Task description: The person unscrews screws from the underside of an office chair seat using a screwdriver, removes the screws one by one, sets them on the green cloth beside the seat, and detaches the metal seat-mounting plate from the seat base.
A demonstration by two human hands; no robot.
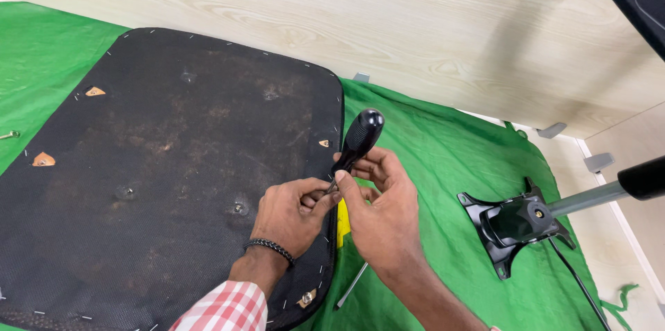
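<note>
A: What are your hands doing?

B: Your right hand (384,216) grips the black-handled screwdriver (355,144); your left hand (294,213) pinches its shaft near the tip, at the right edge of the upturned black seat base (166,164).

A: How far along?

B: Several bolt holes in the seat base look empty. The black mounting bracket (516,223) lies apart on the green cloth (443,158).

A: Room to move?

B: Open cloth lies between; a wooden panel (415,19) borders behind.

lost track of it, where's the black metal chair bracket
In the head view, the black metal bracket lies on the green cloth, right of both hands.
</note>
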